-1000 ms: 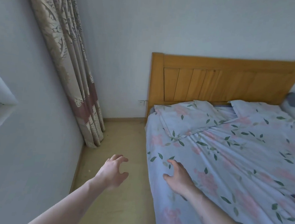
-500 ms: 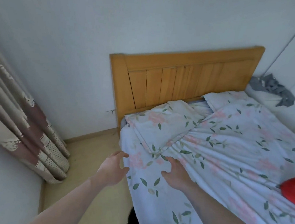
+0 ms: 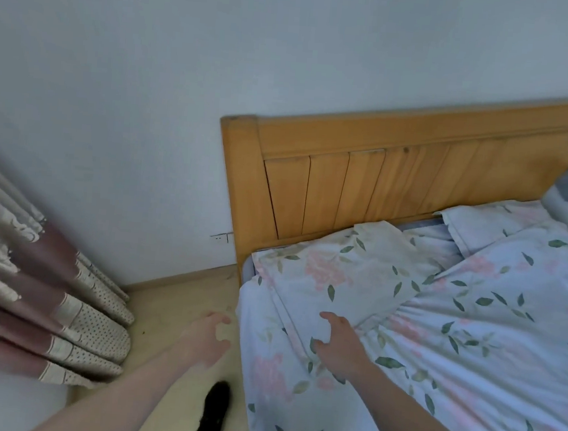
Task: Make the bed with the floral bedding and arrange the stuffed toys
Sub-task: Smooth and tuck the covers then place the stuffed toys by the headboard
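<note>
Right hand rests on floral duvet; left hand hovers beside the bed, empty.

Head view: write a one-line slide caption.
Both hands reach toward the floral pillow by the wooden headboard: right hand over the floral duvet, left hand beside the bed.

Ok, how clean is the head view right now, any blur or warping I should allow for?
Head view: the left hand is motion-smeared, the right hand sharper over the floral duvet; wide-angle warping tilts the wooden headboard and the curtain edges look soft; light is flat daylight, no glare.
</note>
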Demonstrator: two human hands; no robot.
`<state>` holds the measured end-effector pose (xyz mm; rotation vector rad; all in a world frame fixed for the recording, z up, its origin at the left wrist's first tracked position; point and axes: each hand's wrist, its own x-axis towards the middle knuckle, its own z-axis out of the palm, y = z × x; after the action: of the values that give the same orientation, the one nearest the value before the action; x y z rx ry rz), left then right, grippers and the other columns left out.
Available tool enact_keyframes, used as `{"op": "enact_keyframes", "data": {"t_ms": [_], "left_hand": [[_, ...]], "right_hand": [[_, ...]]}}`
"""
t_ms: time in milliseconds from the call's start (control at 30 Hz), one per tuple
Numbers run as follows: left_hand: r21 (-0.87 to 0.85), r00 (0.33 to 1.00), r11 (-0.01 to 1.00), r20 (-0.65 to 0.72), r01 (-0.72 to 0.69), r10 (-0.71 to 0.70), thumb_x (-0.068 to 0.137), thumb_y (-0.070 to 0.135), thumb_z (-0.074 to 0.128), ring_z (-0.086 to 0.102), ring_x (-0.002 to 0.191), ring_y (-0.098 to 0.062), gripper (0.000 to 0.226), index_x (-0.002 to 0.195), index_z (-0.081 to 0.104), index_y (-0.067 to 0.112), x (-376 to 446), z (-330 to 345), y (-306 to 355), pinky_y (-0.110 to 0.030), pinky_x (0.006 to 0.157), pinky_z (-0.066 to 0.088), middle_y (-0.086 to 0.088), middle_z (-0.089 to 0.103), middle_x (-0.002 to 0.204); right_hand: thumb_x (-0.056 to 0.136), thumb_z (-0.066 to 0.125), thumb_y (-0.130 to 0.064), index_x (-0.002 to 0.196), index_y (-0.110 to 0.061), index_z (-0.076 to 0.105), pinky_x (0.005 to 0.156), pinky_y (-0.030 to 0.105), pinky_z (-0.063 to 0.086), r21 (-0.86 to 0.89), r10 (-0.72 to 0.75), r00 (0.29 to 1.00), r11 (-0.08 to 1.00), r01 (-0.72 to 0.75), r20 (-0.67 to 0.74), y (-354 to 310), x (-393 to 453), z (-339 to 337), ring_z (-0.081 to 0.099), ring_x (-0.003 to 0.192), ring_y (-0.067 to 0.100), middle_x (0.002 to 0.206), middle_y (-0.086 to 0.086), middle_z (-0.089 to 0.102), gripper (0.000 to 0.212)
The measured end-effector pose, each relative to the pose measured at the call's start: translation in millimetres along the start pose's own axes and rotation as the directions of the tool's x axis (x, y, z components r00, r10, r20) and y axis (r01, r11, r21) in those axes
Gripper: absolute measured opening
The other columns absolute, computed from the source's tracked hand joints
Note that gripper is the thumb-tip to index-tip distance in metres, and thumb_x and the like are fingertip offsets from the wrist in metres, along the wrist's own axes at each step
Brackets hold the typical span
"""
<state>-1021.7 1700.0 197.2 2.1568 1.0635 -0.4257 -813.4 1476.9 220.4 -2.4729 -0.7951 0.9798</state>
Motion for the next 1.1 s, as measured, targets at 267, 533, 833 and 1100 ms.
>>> {"op": "enact_keyframes", "data": {"t_ms": [267, 533, 833, 1100], "left_hand": [[0.095, 0.986, 0.993, 0.155, -0.075, 0.060, 0.096, 0.032, 0.060, 0.052, 0.124, -0.014, 0.049, 0.143, 0.046, 0.029, 169, -12, 14, -0.018, 0.078, 0.040, 0.006, 0.038, 0.151], [0.159, 0.959, 0.980, 0.272, -0.124, 0.077, 0.093, 0.030, 0.058, 0.045, 0.129, -0.014, 0.053, 0.144, 0.043, 0.028, 377, 40, 4, -0.030, 0.102, 0.045, 0.007, 0.037, 0.150], [0.006, 0.839, 0.840, -0.024, -0.543, 0.543, 0.095, 0.040, 0.058, 0.023, 0.146, -0.011, 0.064, 0.153, 0.032, 0.028, 480, 121, 79, -0.031, 0.119, 0.026, 0.012, 0.021, 0.159], [0.066, 0.931, 0.940, 0.180, -0.333, 0.317, 0.084, 0.069, 0.059, 0.034, 0.143, -0.024, 0.094, 0.157, 0.021, 0.024, 527, 153, 56, -0.041, 0.115, 0.035, 0.001, 0.035, 0.157]], "right_hand": [[0.096, 0.059, -0.033, 0.154, -0.030, 0.030, 0.104, 0.037, 0.046, -0.075, 0.069, 0.997, 0.995, -0.072, -0.045, -1, 142, -16, 0.041, 0.137, 0.025, 0.157, 0.001, 0.032, 0.065], [0.090, 0.067, -0.043, 0.158, -0.027, 0.023, 0.116, 0.042, 0.037, -0.182, 0.075, 0.996, 0.980, -0.082, -0.045, 24, 328, 26, 0.027, 0.147, 0.027, 0.162, -0.001, 0.023, 0.082], [0.100, 0.027, -0.066, 0.162, -0.032, 0.000, 0.126, 0.053, 0.003, -0.116, 0.235, 0.914, 0.951, -0.287, -0.330, 124, 433, 92, -0.011, 0.156, 0.027, 0.170, -0.002, -0.011, 0.076], [0.085, 0.033, -0.085, 0.162, -0.030, -0.007, 0.122, 0.062, 0.008, 0.399, 0.786, 0.503, 0.617, -0.678, -0.360, 218, 425, 59, -0.001, 0.155, 0.036, 0.170, 0.008, -0.009, 0.103]]}}
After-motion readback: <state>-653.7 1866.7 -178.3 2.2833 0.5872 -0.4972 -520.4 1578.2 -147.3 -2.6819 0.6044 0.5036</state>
